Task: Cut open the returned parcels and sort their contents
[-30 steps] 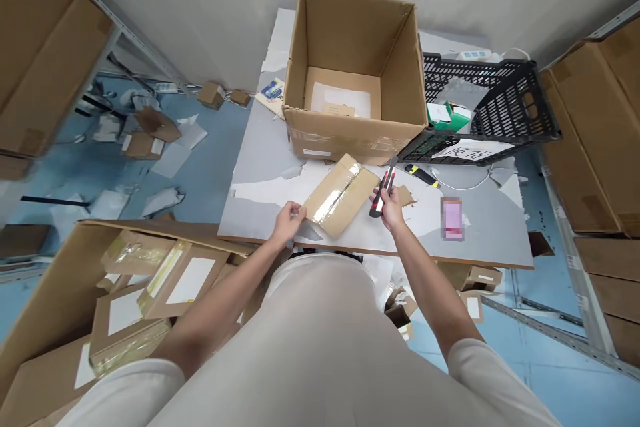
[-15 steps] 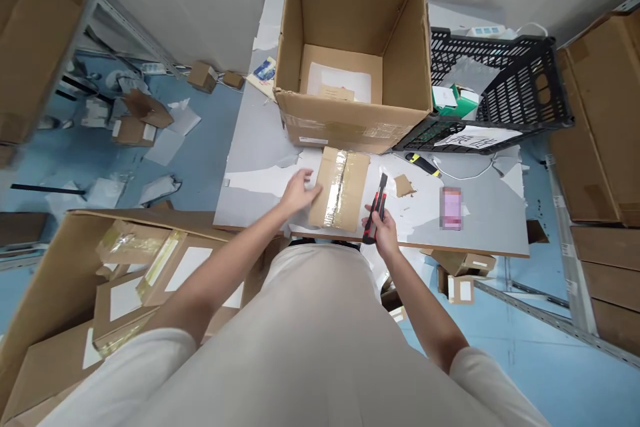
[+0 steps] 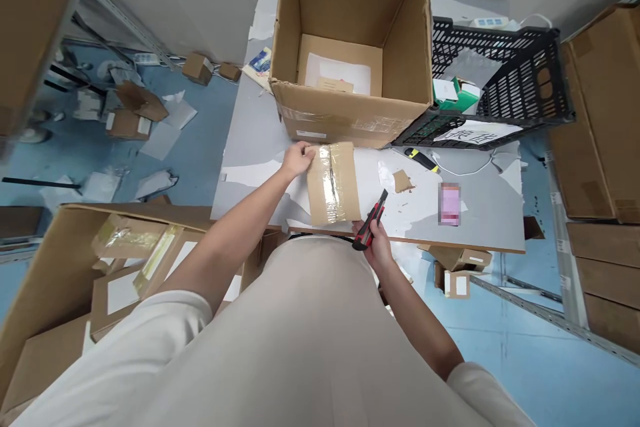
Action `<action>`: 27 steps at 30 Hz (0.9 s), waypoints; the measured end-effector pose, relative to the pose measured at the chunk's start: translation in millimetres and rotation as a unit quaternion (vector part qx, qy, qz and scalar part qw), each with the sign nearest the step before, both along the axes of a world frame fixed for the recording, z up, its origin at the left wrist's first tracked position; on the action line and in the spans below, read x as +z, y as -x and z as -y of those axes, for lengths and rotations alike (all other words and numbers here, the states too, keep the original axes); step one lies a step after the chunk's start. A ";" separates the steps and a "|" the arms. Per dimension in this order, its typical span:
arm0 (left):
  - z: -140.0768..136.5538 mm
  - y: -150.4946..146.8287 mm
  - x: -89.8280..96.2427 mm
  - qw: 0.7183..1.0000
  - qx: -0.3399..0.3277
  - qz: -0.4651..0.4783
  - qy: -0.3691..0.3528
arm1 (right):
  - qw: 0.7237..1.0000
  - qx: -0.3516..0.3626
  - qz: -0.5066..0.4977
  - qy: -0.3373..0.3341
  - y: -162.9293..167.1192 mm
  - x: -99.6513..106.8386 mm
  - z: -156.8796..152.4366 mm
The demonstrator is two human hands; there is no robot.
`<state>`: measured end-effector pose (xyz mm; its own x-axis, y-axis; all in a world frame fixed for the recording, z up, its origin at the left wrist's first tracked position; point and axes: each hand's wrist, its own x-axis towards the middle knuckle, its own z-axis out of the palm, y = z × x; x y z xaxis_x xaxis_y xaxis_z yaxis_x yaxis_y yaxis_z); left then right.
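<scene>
A small flat cardboard box [image 3: 346,180] lies on the table near its front edge, with shiny clear tape down its middle. My left hand [image 3: 299,159] is closed on the box's upper left corner. My right hand [image 3: 379,247] grips a red and black box cutter [image 3: 367,227], its blade end pointing up and away to the right. A fingertip of that hand is at the box's lower right corner; whether it presses on it I cannot tell. Right of the box lie a torn cardboard scrap [image 3: 401,181] and a yellow and black cutter [image 3: 421,159].
Behind the small box stands a large open carton [image 3: 350,117] with papers inside. A black plastic crate [image 3: 505,123] is at its right. A blurred pink item [image 3: 449,203] lies on the table [image 3: 493,213]. At lower left, a big carton [image 3: 37,280] holds several taped boxes.
My left hand has moved up along the box's left side and taken hold of its corner. The box has turned slightly. My right hand has brought the box cutter nearer, tilting it more.
</scene>
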<state>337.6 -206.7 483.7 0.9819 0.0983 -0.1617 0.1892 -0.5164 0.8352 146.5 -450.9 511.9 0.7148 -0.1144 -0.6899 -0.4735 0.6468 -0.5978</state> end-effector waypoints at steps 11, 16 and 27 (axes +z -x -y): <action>-13.4 140.6 5.2 0.982 0.166 -0.049 0.077 | 0.962 0.168 0.173 0.128 -132.0 -2.9 38.0; -12.6 141.9 14.8 0.993 0.117 -0.031 -0.010 | 0.948 0.214 0.178 0.155 -129.7 -2.4 48.0; 23.5 81.0 48.3 0.894 -0.283 0.060 -0.343 | 0.916 0.316 0.098 0.228 -47.4 -1.5 92.2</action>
